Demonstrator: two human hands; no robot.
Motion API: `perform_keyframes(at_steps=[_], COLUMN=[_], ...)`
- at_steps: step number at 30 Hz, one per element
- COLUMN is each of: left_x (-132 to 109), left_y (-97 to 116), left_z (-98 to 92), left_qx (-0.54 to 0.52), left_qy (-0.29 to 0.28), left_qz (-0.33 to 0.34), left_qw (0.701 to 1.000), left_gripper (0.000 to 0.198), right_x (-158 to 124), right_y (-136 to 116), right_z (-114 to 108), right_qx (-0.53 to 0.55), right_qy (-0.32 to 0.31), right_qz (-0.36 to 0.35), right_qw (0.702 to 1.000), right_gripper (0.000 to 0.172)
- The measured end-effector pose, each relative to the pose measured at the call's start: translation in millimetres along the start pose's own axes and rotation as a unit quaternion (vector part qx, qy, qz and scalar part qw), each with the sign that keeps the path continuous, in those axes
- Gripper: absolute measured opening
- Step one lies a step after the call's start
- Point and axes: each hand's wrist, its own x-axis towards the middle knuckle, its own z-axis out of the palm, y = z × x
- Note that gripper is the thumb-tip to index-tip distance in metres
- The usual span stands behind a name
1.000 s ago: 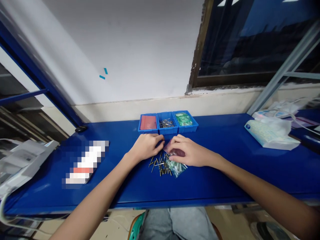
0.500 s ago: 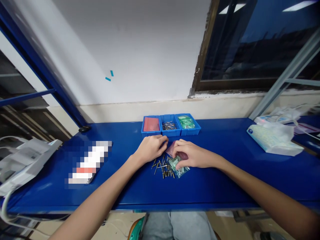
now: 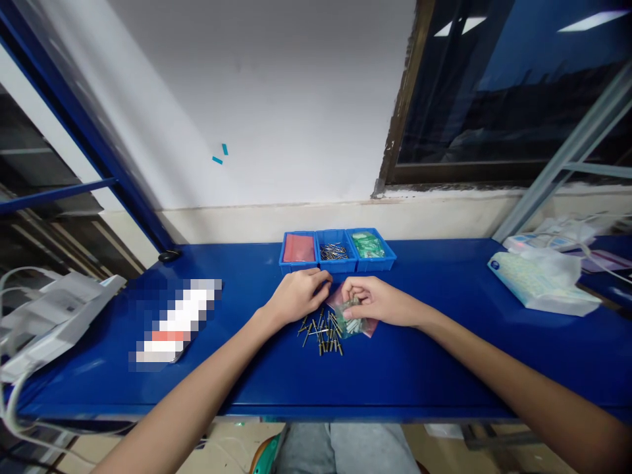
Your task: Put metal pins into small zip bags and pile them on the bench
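Observation:
My right hand (image 3: pixel 378 299) pinches a small clear bag of green parts (image 3: pixel 349 322), lifted over a pink bag (image 3: pixel 369 326) on the blue table (image 3: pixel 444 355). My left hand (image 3: pixel 299 294) rests curled on the table just left of it, fingertips pressed together near the pink bag's edge; what they hold is hidden. A loose pile of small metal pins (image 3: pixel 320 331) lies in front of both hands.
Three small blue bins (image 3: pixel 337 250) stand behind the hands, holding pink bags, metal pins and green bags. A tissue pack (image 3: pixel 540 283) lies at the right. A blurred white object (image 3: pixel 172 322) and a grey device (image 3: pixel 54 316) sit at the left.
My right hand has picked the clear bag of green parts off the table and drawn it back toward the bins, uncovering the pink bag. The left hand has barely moved.

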Motion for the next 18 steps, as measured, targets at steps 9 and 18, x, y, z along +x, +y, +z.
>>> perform_keyframes(at_steps=[9, 18], left_x=[-0.5, -2.4], left_y=[-1.1, 6.5], left_z=[-2.4, -5.2], left_qx=[-0.024, -0.06], left_qy=[0.033, 0.043], left_qz=[0.006, 0.055], left_qw=[0.999, 0.996], left_gripper=[0.023, 0.032], right_x=[5.6, 6.9], right_y=[1.8, 5.0], right_z=[-7.0, -1.4], right_qx=[0.079, 0.183], right_qy=[0.146, 0.183], right_qz=[0.019, -0.013], right_qw=[0.986, 0.966], right_gripper=[0.036, 0.032])
